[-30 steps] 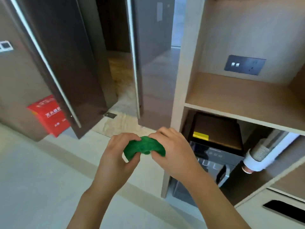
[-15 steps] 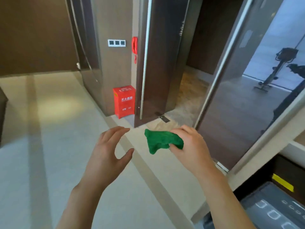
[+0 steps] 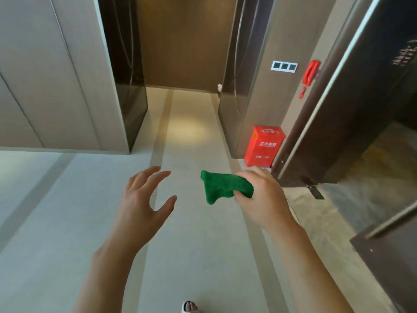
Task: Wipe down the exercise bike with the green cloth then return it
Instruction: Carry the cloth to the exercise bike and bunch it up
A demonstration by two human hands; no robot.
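Two bare hands were raised over a pale corridor floor [image 3: 67,222]. Right hand [image 3: 264,199] pinched a crumpled green fabric cloth [image 3: 222,186]; left hand [image 3: 142,199] hovered apart, fingers spread, empty. No exercise bike showed, so carrying seemed underway; next, finding the bike.

A red box [image 3: 264,146] with white lettering stands on the pale floor [image 3: 67,211] against a wall, below a white switch plate [image 3: 284,66] and a red wall phone [image 3: 311,72], just beside a dark open door [image 3: 334,123].
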